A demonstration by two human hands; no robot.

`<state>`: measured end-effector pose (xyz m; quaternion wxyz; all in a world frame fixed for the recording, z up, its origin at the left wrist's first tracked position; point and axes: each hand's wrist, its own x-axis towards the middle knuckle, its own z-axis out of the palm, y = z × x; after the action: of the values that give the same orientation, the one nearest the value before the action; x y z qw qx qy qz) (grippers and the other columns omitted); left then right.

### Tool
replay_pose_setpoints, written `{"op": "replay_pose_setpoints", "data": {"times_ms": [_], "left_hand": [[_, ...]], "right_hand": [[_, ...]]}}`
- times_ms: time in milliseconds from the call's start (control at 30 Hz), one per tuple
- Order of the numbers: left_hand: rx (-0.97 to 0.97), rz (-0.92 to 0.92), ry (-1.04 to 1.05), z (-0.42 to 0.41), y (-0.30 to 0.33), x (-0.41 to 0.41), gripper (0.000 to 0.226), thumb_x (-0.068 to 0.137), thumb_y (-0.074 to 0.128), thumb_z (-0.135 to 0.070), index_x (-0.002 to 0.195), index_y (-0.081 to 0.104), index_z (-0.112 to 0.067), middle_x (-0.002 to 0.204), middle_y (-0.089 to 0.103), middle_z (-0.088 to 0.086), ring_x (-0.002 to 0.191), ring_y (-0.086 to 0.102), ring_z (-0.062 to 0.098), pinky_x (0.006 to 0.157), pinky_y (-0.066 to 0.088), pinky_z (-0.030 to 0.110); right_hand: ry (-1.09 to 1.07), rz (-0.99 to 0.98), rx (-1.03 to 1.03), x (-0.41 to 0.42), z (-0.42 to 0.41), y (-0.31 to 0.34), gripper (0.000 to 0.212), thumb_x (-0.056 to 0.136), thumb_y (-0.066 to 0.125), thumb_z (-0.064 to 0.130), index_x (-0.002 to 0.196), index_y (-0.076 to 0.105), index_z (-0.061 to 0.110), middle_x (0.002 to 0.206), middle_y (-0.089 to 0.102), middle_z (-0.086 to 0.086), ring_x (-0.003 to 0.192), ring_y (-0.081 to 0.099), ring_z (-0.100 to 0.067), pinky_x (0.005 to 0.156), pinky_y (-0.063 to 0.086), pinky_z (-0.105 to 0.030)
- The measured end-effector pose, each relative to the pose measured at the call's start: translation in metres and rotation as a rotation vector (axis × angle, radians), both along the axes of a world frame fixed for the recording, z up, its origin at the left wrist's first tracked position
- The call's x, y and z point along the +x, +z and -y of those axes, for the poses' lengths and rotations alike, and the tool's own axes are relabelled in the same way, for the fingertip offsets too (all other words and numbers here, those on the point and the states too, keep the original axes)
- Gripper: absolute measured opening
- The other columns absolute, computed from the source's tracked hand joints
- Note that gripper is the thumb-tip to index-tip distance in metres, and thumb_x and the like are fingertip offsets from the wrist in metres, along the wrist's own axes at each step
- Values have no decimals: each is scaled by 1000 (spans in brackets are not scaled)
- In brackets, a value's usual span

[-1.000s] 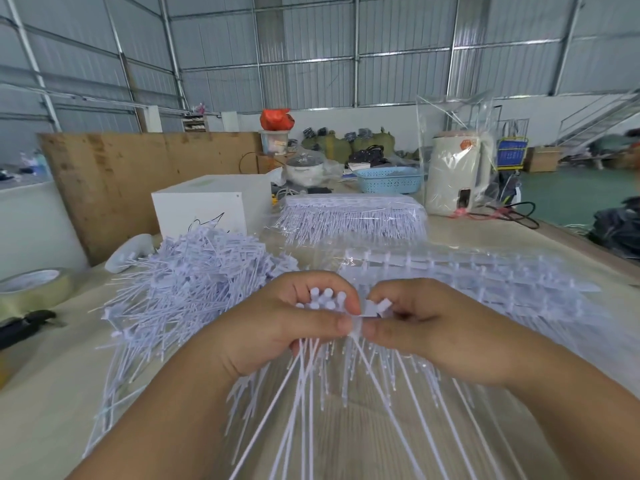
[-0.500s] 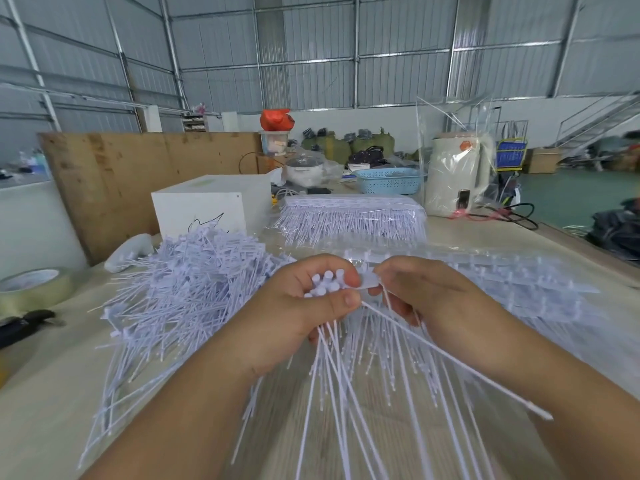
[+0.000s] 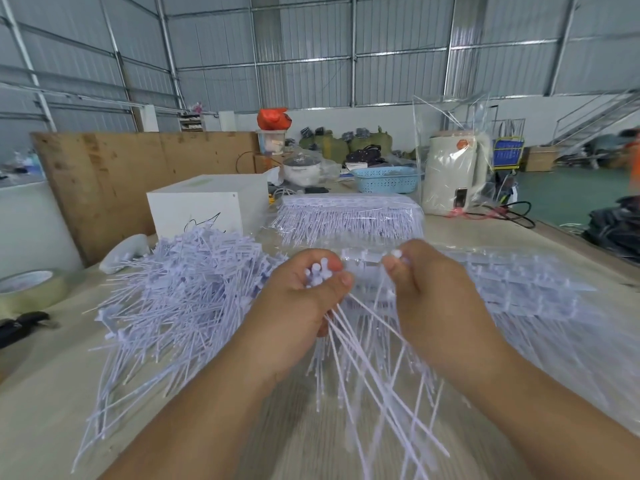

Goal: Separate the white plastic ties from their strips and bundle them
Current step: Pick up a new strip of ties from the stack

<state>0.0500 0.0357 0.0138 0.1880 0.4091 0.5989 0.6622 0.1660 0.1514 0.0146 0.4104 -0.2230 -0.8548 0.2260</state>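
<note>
Hands meet over the near middle of the table [image 3: 41, 393] in the head view, the only view given. The left hand [image 3: 298, 306] is curled round a bunch of separated ties [image 3: 360, 362]: their rounded heads poke up between thumb and forefinger, and their thin tails fan out below the fist toward the near right. The right hand [image 3: 433, 299], just beside it but not touching, pinches a single tie head [image 3: 396, 253] between thumb and fingertips, with its other fingers curled under. Beneath and beyond both hands lie flat strips of ties [image 3: 540, 289], still joined, spreading to the right across the table. On the left sits a large loose pile of ties [image 3: 180, 292], tangled and pointing many ways. Farther back, in the middle, a wrapped stack of strips [image 3: 349, 216] rests beside a white box [image 3: 197, 209]. At the far left edge lies a roll of tape [image 3: 31, 289], with a dark tool [image 3: 20, 327] near it. Behind the wrapped stack stand a blue basket [image 3: 384, 180] and, to the right, a cream appliance [image 3: 453, 174] covered in clear plastic. A plywood board [image 3: 114, 174] leans along the far left side.
</note>
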Motion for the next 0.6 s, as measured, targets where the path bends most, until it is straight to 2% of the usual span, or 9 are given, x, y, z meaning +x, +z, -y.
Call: {"op": "replay_pose_setpoints", "data": {"times_ms": [67, 200, 267, 333, 400, 433, 533, 600], "left_hand": [[2, 10, -3, 3, 2, -6, 28, 85, 68, -11, 69, 68, -34, 56, 52, -11, 47, 46, 6, 41, 36, 16], [-69, -79, -118, 9, 4, -9, 20, 79, 75, -13, 79, 71, -32, 62, 55, -10, 51, 46, 6, 44, 36, 17], [-67, -96, -187, 9, 4, -7, 21, 75, 71, -16, 91, 72, -30, 73, 59, -6, 57, 49, 7, 48, 39, 17], [-55, -110, -268, 11, 4, -8, 29, 76, 66, -11, 99, 71, -28, 81, 66, -8, 65, 57, 4, 55, 43, 13], [-83, -143, -326, 14, 6, -8, 29, 77, 64, -7, 98, 72, -25, 78, 66, -12, 65, 57, 1, 56, 42, 11], [-109, -150, -356, 15, 7, -9, 27, 75, 64, -8, 95, 72, -24, 77, 65, -11, 67, 56, 4, 60, 42, 13], [-204, -154, -396, 15, 6, -10, 34, 62, 68, -23, 95, 73, -30, 91, 62, 14, 82, 49, 23, 74, 34, 38], [-227, -135, -407, 16, 7, -10, 38, 58, 67, -26, 96, 74, -30, 98, 59, 27, 87, 49, 26, 78, 32, 43]], "right_hand": [[62, -80, -12, 5, -10, 2, 29, 99, 43, 33, 72, 44, 24, 56, 46, 5, 55, 47, -6, 52, 36, -20], [373, -24, -69, 7, -10, -2, 19, 100, 47, 34, 86, 56, 23, 60, 50, 1, 52, 43, -8, 53, 36, -30], [520, 56, -85, 7, -4, -5, 15, 100, 44, 37, 104, 55, 27, 65, 56, -5, 55, 48, -26, 53, 39, -39], [571, 128, -75, 8, -2, -6, 25, 97, 41, 41, 118, 48, 31, 70, 56, -11, 63, 52, -34, 57, 42, -45], [562, 156, -66, 9, -4, -7, 41, 95, 40, 44, 134, 38, 33, 74, 57, -5, 68, 57, -27, 65, 45, -42], [557, 161, -60, 9, -5, -8, 48, 96, 41, 44, 141, 32, 32, 76, 58, -1, 68, 58, -21, 66, 46, -36], [550, 185, -18, 7, -7, -10, 51, 100, 45, 38, 147, 26, 30, 71, 55, 12, 61, 54, -4, 60, 43, -19], [533, 201, -7, 7, -8, -11, 47, 100, 47, 35, 144, 32, 31, 69, 55, 17, 60, 52, -3, 59, 41, -19]]}}
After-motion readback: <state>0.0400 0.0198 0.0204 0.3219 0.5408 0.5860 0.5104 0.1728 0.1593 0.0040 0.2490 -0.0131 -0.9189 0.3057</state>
